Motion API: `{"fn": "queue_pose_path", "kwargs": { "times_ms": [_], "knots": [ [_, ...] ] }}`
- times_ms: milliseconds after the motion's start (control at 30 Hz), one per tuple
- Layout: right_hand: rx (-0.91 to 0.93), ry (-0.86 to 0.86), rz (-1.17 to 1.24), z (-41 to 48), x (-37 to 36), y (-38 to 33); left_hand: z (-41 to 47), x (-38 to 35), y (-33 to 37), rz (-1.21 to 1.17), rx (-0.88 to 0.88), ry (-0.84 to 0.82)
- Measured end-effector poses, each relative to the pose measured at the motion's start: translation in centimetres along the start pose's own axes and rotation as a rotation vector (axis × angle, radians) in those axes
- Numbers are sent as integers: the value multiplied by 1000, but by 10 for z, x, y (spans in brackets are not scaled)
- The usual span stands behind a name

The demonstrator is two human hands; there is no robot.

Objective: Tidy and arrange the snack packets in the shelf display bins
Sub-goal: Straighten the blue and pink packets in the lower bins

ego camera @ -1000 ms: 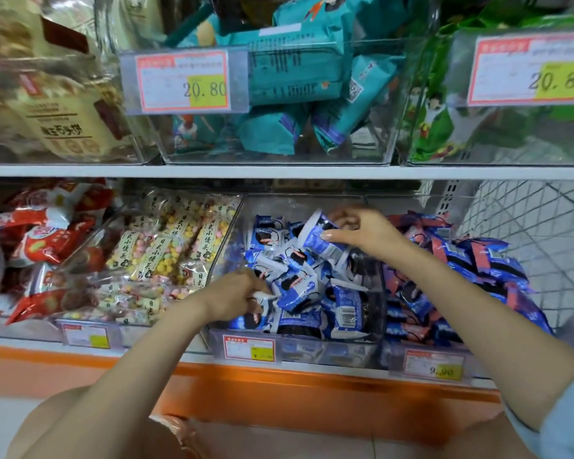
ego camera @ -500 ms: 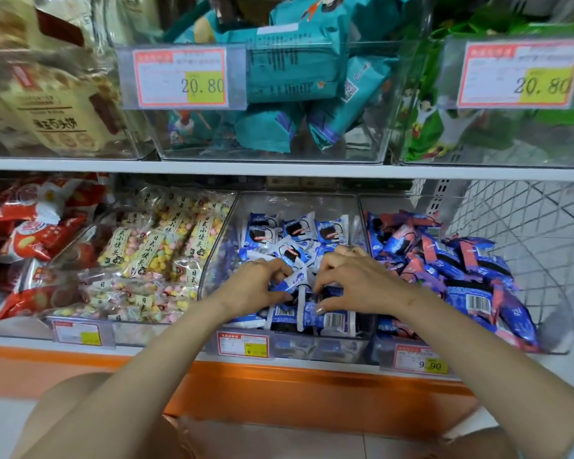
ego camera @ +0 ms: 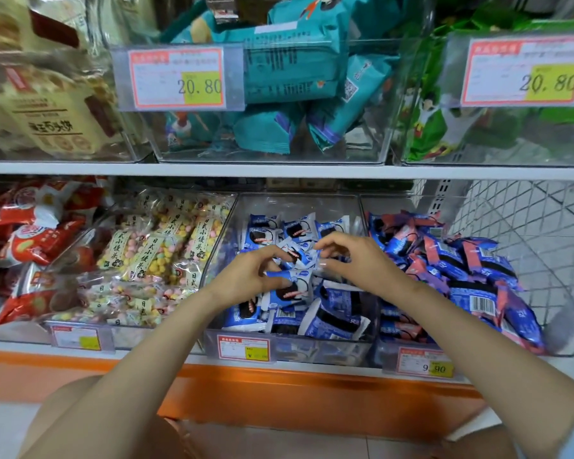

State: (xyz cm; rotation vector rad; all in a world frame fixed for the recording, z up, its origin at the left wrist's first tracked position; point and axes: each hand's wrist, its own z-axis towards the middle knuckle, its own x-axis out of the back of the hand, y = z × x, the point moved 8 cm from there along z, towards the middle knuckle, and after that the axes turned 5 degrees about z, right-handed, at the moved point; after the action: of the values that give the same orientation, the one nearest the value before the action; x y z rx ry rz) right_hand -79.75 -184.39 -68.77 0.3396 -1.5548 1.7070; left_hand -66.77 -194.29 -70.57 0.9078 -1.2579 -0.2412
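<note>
Both hands work over the middle clear bin (ego camera: 299, 203) at the front edge of the lower shelf (ego camera: 312, 362). The left hand (ego camera: 252, 273) and right hand (ego camera: 355, 260), fingers curled, pinch one blue-and-white packet (ego camera: 297, 255) between them, just above the pile of matching packets (ego camera: 332, 313) filling that bin.
</note>
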Motion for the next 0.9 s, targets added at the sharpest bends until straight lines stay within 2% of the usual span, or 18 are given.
{"fn": "queue_pose_path", "kwargs": {
  "times_ms": [67, 200, 333, 533, 600, 733, 800, 900],
  "knots": [
    [-16, -30, -15, 3, -2, 5, -1, 5, -5, -55, 25, -20],
    [-21, -107, -146, 6, -9, 6, -9, 7, -10, 56, 10, -137],
    [-27, -135, -264, 4, -12, 5, -13, 8, -15, 112, 36, -180],
    [-65, -163, -210, 19, -12, 8, -17, -1, -12, 120, 30, -324],
    [-66, -173, -184, 32, -13, 8, -11, 0, -12, 139, 13, -260],
    [-73, -213, -235, 59, -23, 12, 11, 14, -18, 283, 24, 33],
    [-63, -276, -291, 70, -32, 15, 20, 15, -23, 398, 54, 88],
    [-29, -380, -331, 81, -48, 17, 31, 8, -30, 428, 107, 93]
  ]
}}
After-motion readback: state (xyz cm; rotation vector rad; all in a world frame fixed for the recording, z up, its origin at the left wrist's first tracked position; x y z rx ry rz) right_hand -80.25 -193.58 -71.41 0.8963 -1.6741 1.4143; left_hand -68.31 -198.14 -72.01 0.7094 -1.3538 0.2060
